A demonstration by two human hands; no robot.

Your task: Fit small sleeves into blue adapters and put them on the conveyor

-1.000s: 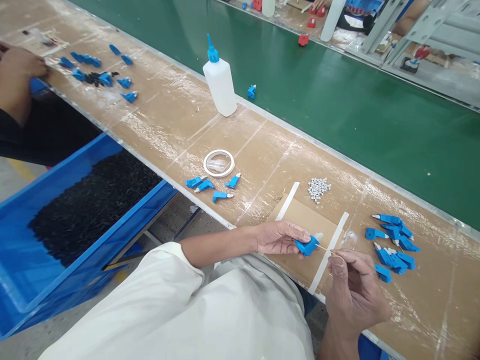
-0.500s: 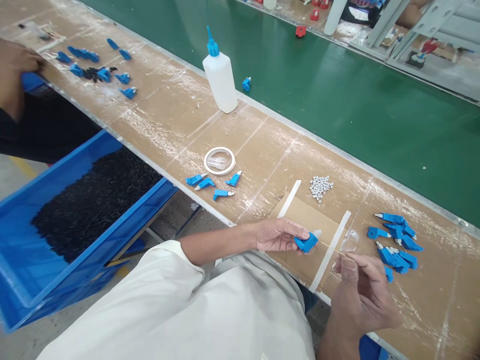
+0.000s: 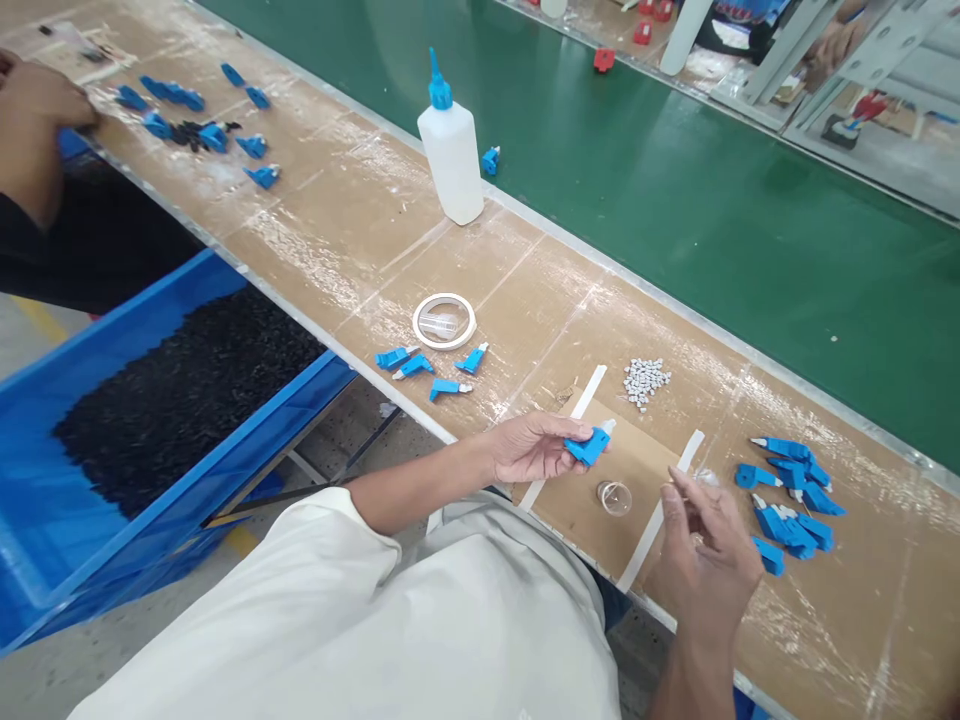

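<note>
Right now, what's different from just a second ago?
The left hand moved left and slightly away from the person, still holding the blue piece, uncovering a small clear cup. The thin stick no longer shows clearly at the right hand. The bottle and grey bits stayed put.

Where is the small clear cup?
Head view, right of centre: the clear cup sits on cardboard between white tape strips, near the held blue piece.

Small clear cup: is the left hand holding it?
No, the left hand holds a blue plastic part, and the clear cup sits on the cardboard.
</note>
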